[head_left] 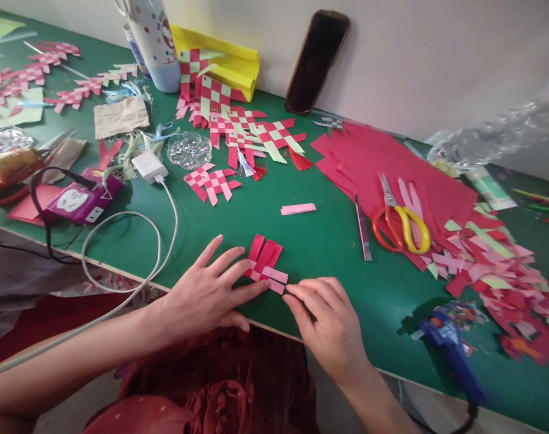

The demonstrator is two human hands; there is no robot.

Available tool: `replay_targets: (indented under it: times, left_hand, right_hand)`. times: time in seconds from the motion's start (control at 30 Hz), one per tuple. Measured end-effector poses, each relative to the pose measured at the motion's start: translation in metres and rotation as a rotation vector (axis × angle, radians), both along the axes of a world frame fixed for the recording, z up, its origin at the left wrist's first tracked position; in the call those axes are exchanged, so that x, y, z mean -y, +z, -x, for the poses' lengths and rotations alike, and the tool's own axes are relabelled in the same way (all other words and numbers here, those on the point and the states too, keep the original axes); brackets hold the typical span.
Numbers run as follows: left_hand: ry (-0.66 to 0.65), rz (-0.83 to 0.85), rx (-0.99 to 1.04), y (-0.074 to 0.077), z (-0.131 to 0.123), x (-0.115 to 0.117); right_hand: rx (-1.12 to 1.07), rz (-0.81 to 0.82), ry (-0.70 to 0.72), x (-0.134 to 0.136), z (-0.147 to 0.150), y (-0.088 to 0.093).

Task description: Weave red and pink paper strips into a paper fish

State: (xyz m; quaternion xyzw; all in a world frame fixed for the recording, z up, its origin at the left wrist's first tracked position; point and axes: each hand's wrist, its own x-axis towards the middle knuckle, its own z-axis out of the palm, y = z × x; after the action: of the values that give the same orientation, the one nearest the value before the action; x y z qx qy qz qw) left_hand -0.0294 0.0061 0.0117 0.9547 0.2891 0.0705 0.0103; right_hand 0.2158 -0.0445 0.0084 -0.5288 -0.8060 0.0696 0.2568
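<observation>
Near the table's front edge lies a small woven piece of red and pink paper strips (266,255), its red ends pointing away from me. My left hand (211,283) rests beside it with fingers spread, the fingertips pressing its left and lower parts. At its right side, my right hand (326,319) pinches thumb and forefinger at the tip of the lowest pink strip (277,286). The fingertips hide the exact contact. A loose folded pink strip (298,208) lies farther back on the green table.
Tweezers (362,228) and scissors (399,217) lie right of centre, by red paper sheets (369,160) and paper scraps (523,271). A blue glue gun (450,343) is at front right. Finished woven fish (218,96) lie behind; a white cable (175,223) loops at left.
</observation>
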Motion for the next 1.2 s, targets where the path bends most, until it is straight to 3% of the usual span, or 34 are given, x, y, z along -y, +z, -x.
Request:
replay_targets:
  times: [0.13,0.3,0.47,0.73,0.87,1.03,1.2]
  left_hand:
    - [0.004,0.020,0.002,-0.002,0.000,0.000]
    - [0.004,0.027,-0.005,-0.004,0.002,0.001]
    - [0.015,0.049,0.035,-0.004,0.002,0.001]
    - [-0.033,0.071,0.079,-0.009,0.004,-0.002]
    - [-0.036,0.066,0.097,-0.013,0.005,-0.003]
    - [-0.038,0.067,0.124,-0.015,0.006,-0.003]
    - [-0.036,0.065,0.125,-0.016,0.006,-0.003]
  right_hand:
    - [0.059,0.087,-0.154,0.004,0.007,0.000]
    - [0.091,0.084,-0.292,0.009,0.025,-0.001]
    - [0.085,0.105,-0.375,0.009,0.035,-0.001]
    - [-0.011,0.171,-0.372,0.012,0.040,0.002]
    - [-0.103,0.110,-0.340,0.014,0.038,0.005]
    - [0.022,0.062,-0.243,0.016,0.037,0.007]
    - [0.130,0.066,-0.303,0.013,0.038,0.003]
